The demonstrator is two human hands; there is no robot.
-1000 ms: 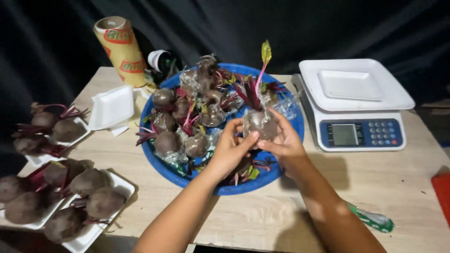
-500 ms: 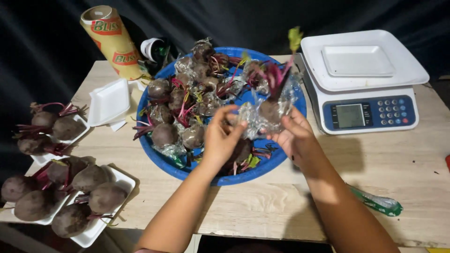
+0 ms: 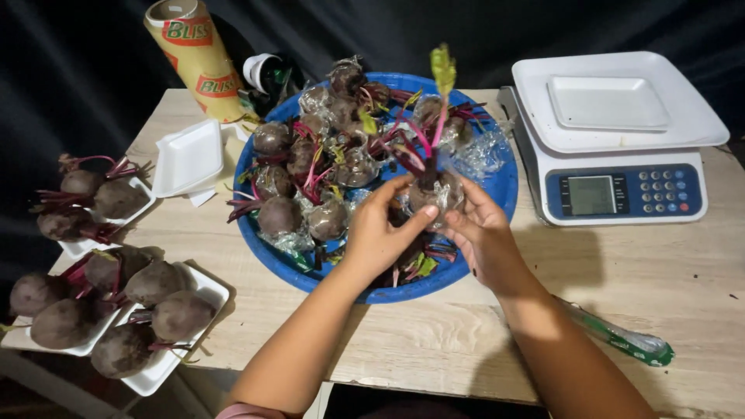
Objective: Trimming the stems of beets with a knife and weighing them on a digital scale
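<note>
Both of my hands are up over the near side of the blue basin (image 3: 497, 194), working one beetroot (image 3: 431, 191) between them. My left hand (image 3: 378, 233) comes in from seven o'clock, thumb and forefinger pinched onto the clear film that clings around the root. My right hand (image 3: 483, 233) closes in from five o'clock, fingers curled and clamped on the other flank, so the beet is squeezed from two sides and cannot roll. I hold it stalk-up: the red stem and its small yellow-green leaf (image 3: 443, 70) point toward twelve o'clock, clear of my fingers, which keeps the wrap gathered low where I can reach it.

The beet sits just above the heap in the basin, at the centre of the table (image 3: 434, 341), so anything I let go of drops back among the other wrapped beetroots (image 3: 326, 167) rather than onto the wood.

At three o'clock stands the white scale (image 3: 621, 140), a shallow foam tray on its pan. At nine o'clock lies an empty foam tray (image 3: 188, 157). Further out, at eight and nine o'clock, foam trays of bare beetroots (image 3: 132, 299) sit grouped. A roll of wrap in a yellow sleeve (image 3: 198, 58) leans at eleven o'clock. Near four o'clock a green-tinted plastic strip (image 3: 621, 337) lies on the wood.
</note>
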